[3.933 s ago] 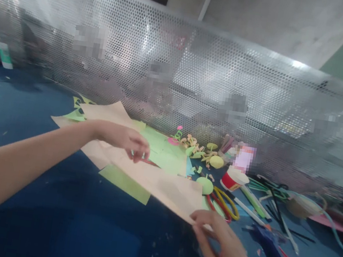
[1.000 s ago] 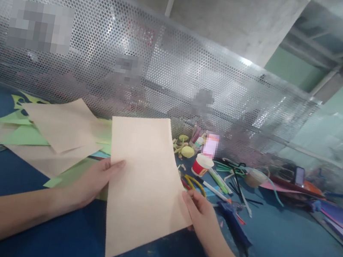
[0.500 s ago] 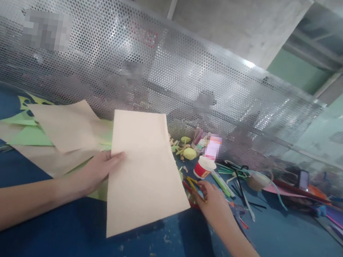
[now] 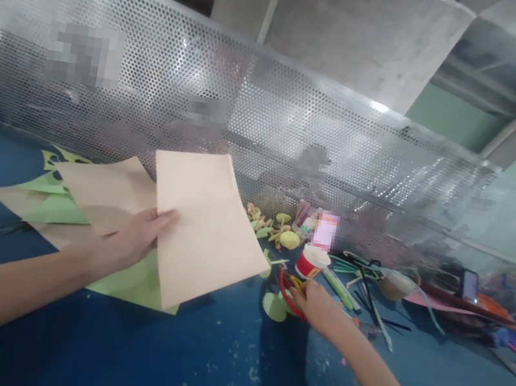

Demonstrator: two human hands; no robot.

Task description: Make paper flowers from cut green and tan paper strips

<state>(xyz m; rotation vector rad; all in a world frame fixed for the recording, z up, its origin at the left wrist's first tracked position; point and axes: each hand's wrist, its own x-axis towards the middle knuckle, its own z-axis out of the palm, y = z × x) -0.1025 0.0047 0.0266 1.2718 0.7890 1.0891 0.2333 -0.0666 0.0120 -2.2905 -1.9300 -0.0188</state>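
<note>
My left hand (image 4: 133, 240) grips the left edge of a tan paper sheet (image 4: 206, 227) and holds it lifted above the blue table (image 4: 191, 365). My right hand (image 4: 319, 304) reaches out over red and yellow scissor handles (image 4: 290, 284) by a small green paper disc (image 4: 275, 307). Its fingers curl down onto the handles; I cannot make out whether they grip them. A white cup with a red band (image 4: 310, 263) stands just behind that hand.
More tan and green sheets (image 4: 90, 202) lie to the left. Yellow-green paper bits (image 4: 281, 231), pens and sticks (image 4: 360, 291) crowd the back right. A perforated metal screen (image 4: 270, 116) walls off the table's far side. Paper crumbs dot the near surface.
My right hand has let go of the tan sheet and moved right and back to the scissor handles. My left hand alone now carries the sheet, shifted left.
</note>
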